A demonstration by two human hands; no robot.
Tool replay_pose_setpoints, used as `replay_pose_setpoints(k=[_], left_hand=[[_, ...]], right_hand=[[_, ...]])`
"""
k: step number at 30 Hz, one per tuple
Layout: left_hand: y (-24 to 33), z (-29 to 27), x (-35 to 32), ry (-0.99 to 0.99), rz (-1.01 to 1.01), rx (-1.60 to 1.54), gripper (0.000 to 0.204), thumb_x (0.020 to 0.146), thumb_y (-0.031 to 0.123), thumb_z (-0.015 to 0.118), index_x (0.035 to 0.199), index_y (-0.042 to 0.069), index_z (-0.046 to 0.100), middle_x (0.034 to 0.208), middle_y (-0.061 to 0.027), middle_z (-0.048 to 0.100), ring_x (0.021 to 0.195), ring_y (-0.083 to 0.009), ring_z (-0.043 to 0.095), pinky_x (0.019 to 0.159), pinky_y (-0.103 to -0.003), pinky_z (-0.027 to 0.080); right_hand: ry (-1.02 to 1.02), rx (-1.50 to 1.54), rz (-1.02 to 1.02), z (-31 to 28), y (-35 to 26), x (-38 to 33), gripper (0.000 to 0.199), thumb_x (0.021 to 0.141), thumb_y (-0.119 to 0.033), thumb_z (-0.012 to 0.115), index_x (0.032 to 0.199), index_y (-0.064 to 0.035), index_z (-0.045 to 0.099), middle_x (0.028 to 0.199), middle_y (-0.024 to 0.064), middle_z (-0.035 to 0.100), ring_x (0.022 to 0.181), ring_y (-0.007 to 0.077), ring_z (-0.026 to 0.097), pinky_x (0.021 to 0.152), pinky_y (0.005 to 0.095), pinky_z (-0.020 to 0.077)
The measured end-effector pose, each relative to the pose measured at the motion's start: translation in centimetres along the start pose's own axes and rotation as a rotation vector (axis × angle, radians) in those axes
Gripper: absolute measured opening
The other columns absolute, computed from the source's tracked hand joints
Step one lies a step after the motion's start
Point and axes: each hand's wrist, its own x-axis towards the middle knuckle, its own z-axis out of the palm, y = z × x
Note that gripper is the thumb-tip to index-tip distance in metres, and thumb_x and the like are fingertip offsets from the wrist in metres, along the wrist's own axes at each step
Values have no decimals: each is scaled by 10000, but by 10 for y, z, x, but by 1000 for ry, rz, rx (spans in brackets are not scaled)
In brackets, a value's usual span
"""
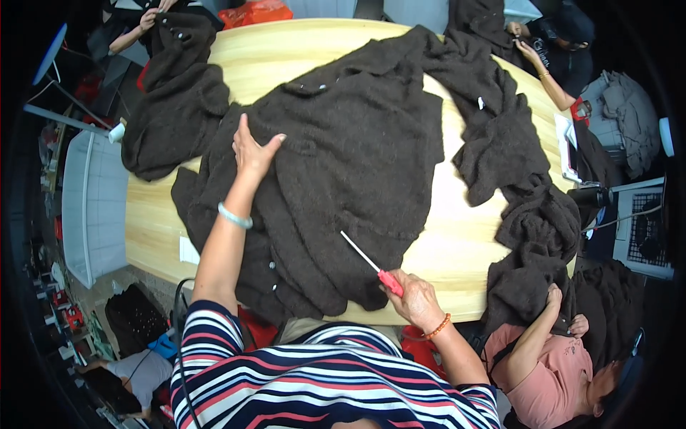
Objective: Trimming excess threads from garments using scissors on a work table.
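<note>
Left hand (251, 151) flat, unclenched on the dark knit garment (343, 164), right hand (414, 300) gripping a red-handled tool (371, 264) whose tip, I judge, could snag the loose wool.

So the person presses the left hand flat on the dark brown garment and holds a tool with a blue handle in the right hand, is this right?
Not quite. The handle of the tool is red, not blue, as the head view shows. The rest holds: the left hand lies flat on the dark brown garment, and the right hand holds the tool.
</note>
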Motion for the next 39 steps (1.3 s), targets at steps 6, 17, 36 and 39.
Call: replay_pose_setpoints(k=[6,17,36,39], left_hand=[[-77,31,87,-221,-101,64,690,665,344,820,1188,-57,613,1131,-236,655,1064,-334,638,923,-392,493],[264,-120,-113,-919,1200,-944,200,619,19,699,792,25,600,753,-115,537,666,-304,524,596,-391,431],[404,61,-220,-712,1340,-1046,323,719,192,747,994,81,618,1161,-166,534,1137,-386,497,932,-466,423],[381,162,-178,-645,1098,-486,625,697,268,794,1246,109,544,1346,-187,452,1271,-403,407,1017,-498,377]], right_hand=[[22,47,-66,10,1,2,241,850,-242,657,1016,-87,577,797,160,659,784,338,658,702,430,518],[226,-146,-435,27,12,30,227,850,-262,608,993,-87,631,866,133,670,844,314,650,739,419,509],[745,-168,684,-128,163,-182,355,881,-267,610,1126,-10,603,1013,240,652,943,386,631,809,449,501],[637,4,806,-80,148,-188,478,870,-296,612,1297,-112,501,964,292,637,934,468,606,811,536,483]])
